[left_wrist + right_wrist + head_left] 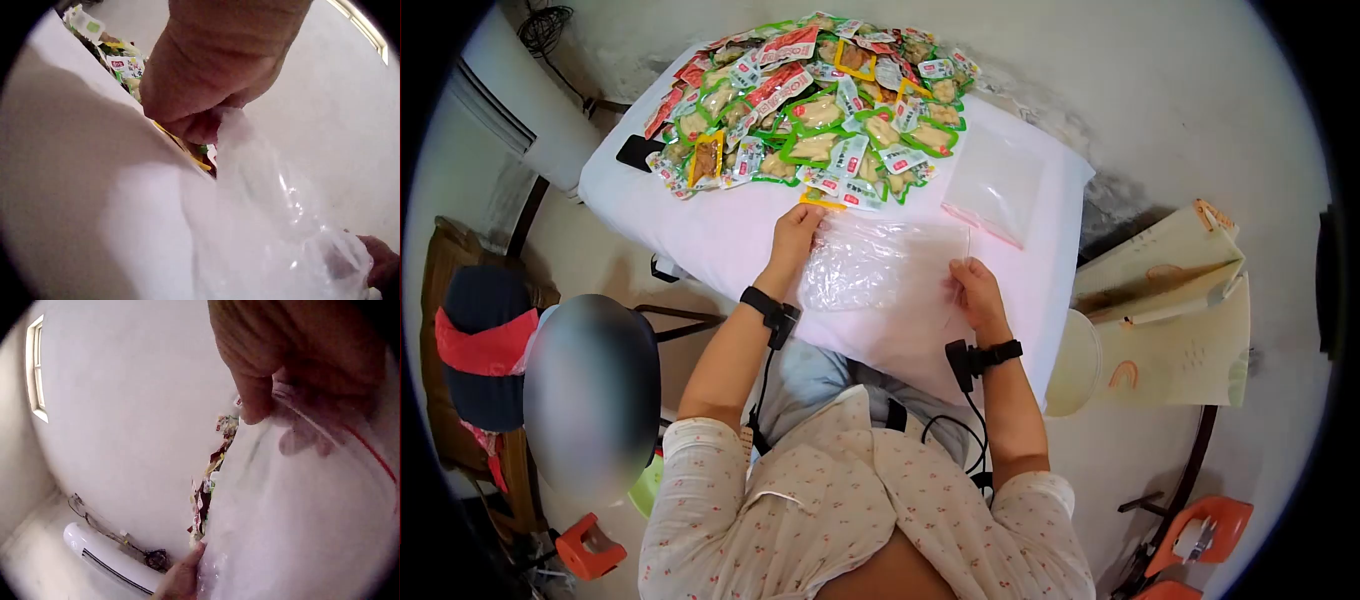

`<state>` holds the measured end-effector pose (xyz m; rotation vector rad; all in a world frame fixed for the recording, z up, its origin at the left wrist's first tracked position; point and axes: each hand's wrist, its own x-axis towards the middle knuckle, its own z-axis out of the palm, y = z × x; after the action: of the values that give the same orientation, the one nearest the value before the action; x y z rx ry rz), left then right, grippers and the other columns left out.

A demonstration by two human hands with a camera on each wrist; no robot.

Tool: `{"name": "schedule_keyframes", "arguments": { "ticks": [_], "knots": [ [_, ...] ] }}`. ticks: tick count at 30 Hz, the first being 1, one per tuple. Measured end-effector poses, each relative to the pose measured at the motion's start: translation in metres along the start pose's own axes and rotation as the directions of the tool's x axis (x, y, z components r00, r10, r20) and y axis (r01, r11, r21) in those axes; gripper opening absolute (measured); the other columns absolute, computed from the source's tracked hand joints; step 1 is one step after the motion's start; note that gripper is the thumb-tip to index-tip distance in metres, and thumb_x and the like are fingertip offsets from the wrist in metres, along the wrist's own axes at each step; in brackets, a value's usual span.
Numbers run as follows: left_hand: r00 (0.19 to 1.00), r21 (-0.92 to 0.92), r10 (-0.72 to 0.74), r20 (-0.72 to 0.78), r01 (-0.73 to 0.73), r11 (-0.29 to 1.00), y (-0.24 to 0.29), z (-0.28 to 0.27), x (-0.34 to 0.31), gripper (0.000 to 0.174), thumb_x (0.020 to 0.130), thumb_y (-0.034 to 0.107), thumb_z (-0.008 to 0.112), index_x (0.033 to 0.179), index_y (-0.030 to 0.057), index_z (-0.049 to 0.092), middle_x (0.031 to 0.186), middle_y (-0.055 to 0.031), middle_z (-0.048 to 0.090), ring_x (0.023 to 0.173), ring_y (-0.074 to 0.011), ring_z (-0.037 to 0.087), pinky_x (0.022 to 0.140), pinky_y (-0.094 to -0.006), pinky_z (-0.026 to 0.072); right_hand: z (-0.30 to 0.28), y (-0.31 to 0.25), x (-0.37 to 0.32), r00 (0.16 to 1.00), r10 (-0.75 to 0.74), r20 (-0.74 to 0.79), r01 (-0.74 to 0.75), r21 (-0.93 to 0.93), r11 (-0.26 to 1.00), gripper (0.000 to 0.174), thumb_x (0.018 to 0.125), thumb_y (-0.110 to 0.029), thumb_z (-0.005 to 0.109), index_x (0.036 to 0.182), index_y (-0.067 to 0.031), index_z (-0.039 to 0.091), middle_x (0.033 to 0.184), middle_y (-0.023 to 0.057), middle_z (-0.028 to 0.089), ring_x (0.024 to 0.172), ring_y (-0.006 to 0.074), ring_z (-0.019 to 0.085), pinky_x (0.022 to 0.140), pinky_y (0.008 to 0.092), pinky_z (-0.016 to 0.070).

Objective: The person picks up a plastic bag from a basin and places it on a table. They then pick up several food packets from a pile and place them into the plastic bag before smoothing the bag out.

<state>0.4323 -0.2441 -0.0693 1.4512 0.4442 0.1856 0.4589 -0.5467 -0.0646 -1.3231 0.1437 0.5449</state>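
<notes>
A clear plastic zip bag [865, 265] is stretched between both hands over the near part of the white-covered table [700, 240]. My left hand [794, 240] pinches its left end, close to the heap of snack packets [815, 115]. At the other end, my right hand [980, 295] pinches the bag between thumb and fingers. A red line [369, 447] runs along the bag beside the right hand in the right wrist view, and fingers show through the film. Wrinkles and glare cover the bag's left half.
More clear bags [995, 190] lie flat at the table's right. A black phone-like slab [640, 152] rests left of the heap. Right of the table stand a pale bucket [1075, 365] and a patterned folded panel [1180, 310]. Another person [590, 400] is at the left.
</notes>
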Motion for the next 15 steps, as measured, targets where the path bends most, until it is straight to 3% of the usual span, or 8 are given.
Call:
{"name": "schedule_keyframes", "arguments": {
  "ticks": [2, 4, 5, 7, 8, 10, 12, 15],
  "knots": [
    [1.0, -0.047, -0.017, 0.003, 0.017, 0.999, 0.001, -0.004, -0.003, 0.018, 0.089, 0.024, 0.057, 0.084, 0.0075, 0.061, 0.064, 0.0031, 0.053, 0.048, -0.0037, 0.042, 0.043, -0.0192, 0.0314, 0.002, 0.0, 0.0, 0.997, -0.073, -0.035, 0.072, -0.021, 0.997, 0.021, 0.086, -0.025, 0.062, 0.079, -0.0099, 0.051, 0.071, 0.0003, 0.054, 0.063, 0.0101, 0.056, 0.05, 0.0232, 0.0432],
    [0.951, 0.036, -0.238, 0.195, 0.236, 0.971, 0.008, -0.013, -0.012, 0.02, 0.087, 0.022, 0.059, 0.089, 0.0021, 0.059, 0.063, 0.0012, 0.051, 0.047, -0.007, 0.044, 0.044, -0.0217, 0.037, 0.003, 0.003, 0.001, 0.988, -0.139, -0.063, 0.137, -0.042, 0.99, 0.022, 0.085, -0.024, 0.063, 0.077, -0.0101, 0.05, 0.071, 0.0005, 0.054, 0.06, 0.0105, 0.056, 0.048, 0.0228, 0.0426],
    [0.951, 0.041, -0.244, 0.189, 0.241, 0.97, 0.009, -0.009, -0.024, 0.02, 0.087, 0.022, 0.059, 0.089, 0.0021, 0.059, 0.063, 0.0012, 0.051, 0.047, -0.007, 0.044, 0.044, -0.0217, 0.037, 0.002, 0.006, 0.003, 0.981, -0.176, -0.078, 0.174, -0.035, 0.984, 0.021, 0.085, -0.024, 0.063, 0.08, -0.0091, 0.05, 0.072, 0.0012, 0.054, 0.058, 0.0106, 0.055, 0.047, 0.0225, 0.0424],
    [0.986, 0.256, -0.142, 0.084, 0.117, 0.96, 0.006, 0.0, -0.053, 0.031, 0.086, 0.022, 0.061, 0.103, -0.0022, 0.052, 0.068, -0.002, 0.052, 0.05, -0.0097, 0.048, 0.048, -0.0232, 0.0413, 0.007, 0.006, -0.001, 0.975, -0.206, -0.083, 0.204, -0.022, 0.979, 0.02, 0.085, -0.023, 0.063, 0.083, -0.008, 0.05, 0.073, 0.0019, 0.054, 0.057, 0.0107, 0.055, 0.046, 0.0223, 0.0422],
    [0.98, 0.296, -0.128, 0.152, 0.079, 0.952, 0.0, -0.004, -0.058, 0.038, 0.084, 0.018, 0.061, 0.112, -0.0026, 0.046, 0.071, -0.004, 0.053, 0.053, -0.0114, 0.052, 0.051, -0.0241, 0.0438, 0.013, -0.004, -0.011, 0.979, -0.171, -0.112, 0.171, -0.008, 0.985, 0.024, 0.085, -0.023, 0.064, 0.093, -0.0057, 0.049, 0.075, 0.0028, 0.054, 0.057, 0.0113, 0.055, 0.046, 0.0233, 0.043],
    [0.994, 0.297, -0.06, 0.096, 0.029, 0.954, -0.013, -0.004, -0.063, 0.036, 0.084, 0.016, 0.061, 0.112, -0.0016, 0.046, 0.071, -0.004, 0.053, 0.054, -0.0115, 0.053, 0.051, -0.0245, 0.0439, 0.013, -0.004, -0.017, 0.981, -0.136, -0.139, 0.138, 0.008, 0.99, 0.03, 0.085, -0.023, 0.064, 0.102, -0.0033, 0.048, 0.076, 0.0038, 0.055, 0.057, 0.0118, 0.055, 0.047, 0.0243, 0.0438],
    [1.0, 0.231, 0.011, 0.021, -0.016, 0.973, -0.02, 0.003, -0.066, 0.032, 0.084, 0.011, 0.058, 0.113, 0.0017, 0.047, 0.07, -0.0043, 0.053, 0.055, -0.012, 0.055, 0.051, -0.0267, 0.0443, 0.005, 0.009, -0.026, 0.942, -0.326, -0.078, 0.271, -0.395, 0.878, 0.053, 0.084, -0.021, 0.063, 0.125, -0.0001, 0.037, 0.078, 0.0046, 0.054, 0.057, 0.0129, 0.054, 0.048, 0.026, 0.0448],
    [0.99, 0.352, 0.116, -0.075, -0.082, 0.932, -0.014, 0.017, -0.075, 0.031, 0.084, 0.01, 0.057, 0.113, 0.0026, 0.047, 0.07, -0.0083, 0.055, 0.058, -0.0192, 0.058, 0.055, -0.0318, 0.0462, 0.007, 0.016, -0.048, 0.943, -0.3, -0.145, 0.208, -0.449, 0.869, 0.065, 0.082, -0.016, 0.063, 0.135, -0.0014, 0.029, 0.08, 0.0049, 0.053, 0.056, 0.0137, 0.053, 0.049, 0.028, 0.0452]
  ]
}}
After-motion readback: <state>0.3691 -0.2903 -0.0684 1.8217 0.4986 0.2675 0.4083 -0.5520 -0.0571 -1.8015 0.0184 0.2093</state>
